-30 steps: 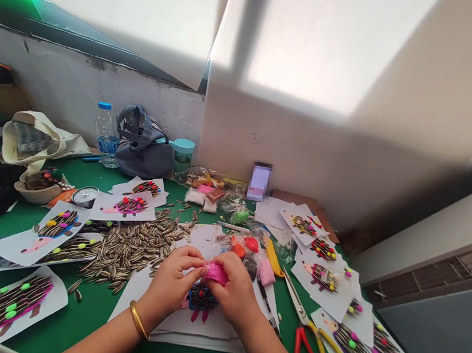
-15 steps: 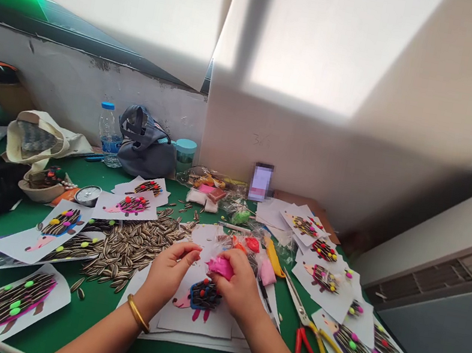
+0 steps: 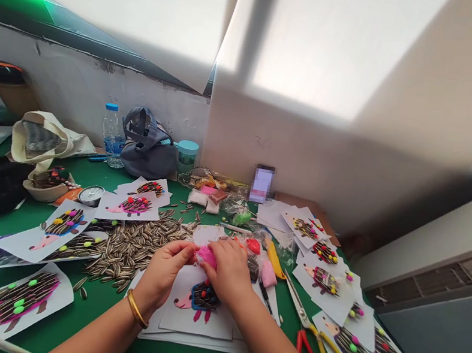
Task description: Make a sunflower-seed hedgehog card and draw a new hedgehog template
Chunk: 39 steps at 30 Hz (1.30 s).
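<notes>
Bright pink clay (image 3: 207,255) is held between my two hands, above a white sheet (image 3: 174,319) bearing a hedgehog picture (image 3: 204,297) with dark seed spines, a blue outline and red dots. My right hand (image 3: 229,272) has its fingers closed around the clay. On the other side, my left hand (image 3: 166,266) pinches at the clay's left edge, a gold bangle (image 3: 136,309) on its wrist. The fingertips of both hands nearly meet. A heap of striped sunflower seeds (image 3: 132,246) lies left of the sheet.
Scissors with red and yellow handles (image 3: 318,334) lie at the right, beside finished hedgehog pictures (image 3: 322,280). More pictures (image 3: 20,297) lie left. Behind are a phone (image 3: 262,184), a blue-grey bag (image 3: 149,152), a water bottle (image 3: 112,139) and bagged clay (image 3: 268,272).
My right hand has moved left with the pink clay, up to my left hand. The fingertips of my left hand now meet the clay; before, the hands were apart.
</notes>
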Tool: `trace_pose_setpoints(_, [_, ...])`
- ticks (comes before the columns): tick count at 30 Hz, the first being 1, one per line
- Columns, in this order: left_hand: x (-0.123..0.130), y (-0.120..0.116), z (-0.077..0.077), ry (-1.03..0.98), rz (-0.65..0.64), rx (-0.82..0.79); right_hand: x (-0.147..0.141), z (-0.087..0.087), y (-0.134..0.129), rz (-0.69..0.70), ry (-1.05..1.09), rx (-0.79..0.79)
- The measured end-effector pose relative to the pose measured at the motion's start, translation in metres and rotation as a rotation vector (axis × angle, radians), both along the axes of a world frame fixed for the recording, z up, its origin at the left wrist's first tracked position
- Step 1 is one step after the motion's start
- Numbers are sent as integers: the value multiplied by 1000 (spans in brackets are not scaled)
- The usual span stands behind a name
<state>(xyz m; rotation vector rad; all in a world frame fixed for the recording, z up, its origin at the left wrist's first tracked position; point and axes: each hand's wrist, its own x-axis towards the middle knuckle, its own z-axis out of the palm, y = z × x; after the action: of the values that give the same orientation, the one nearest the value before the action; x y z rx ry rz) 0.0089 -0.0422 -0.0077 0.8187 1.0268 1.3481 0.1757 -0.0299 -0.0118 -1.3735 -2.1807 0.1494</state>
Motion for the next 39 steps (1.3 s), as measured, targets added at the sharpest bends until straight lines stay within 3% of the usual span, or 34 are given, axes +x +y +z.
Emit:
trace_pose_setpoints(3, [1, 0, 0, -28, -40, -31, -3, -4, 14, -60, -87, 38])
trace_pose_setpoints(7, [3, -1, 2, -33, -97, -34, 1, -2, 19, -60, -45, 59])
trace_pose_setpoints(14, [9, -9, 13, -162, -193, -62, 14, 19, -18, 4, 208, 82])
trace_pose_setpoints(22, [11, -13, 6, -35, -238, -36, 18, 18, -51, 47, 342, 90])
trace_pose_setpoints(30, [14, -20, 3, -50, -406, 5, 15, 19, -55, 94, 478, 66])
trace_pose_setpoints(39, [15, -22, 2, 168, -411, 35, 8, 15, -54, 120, 575, -1])
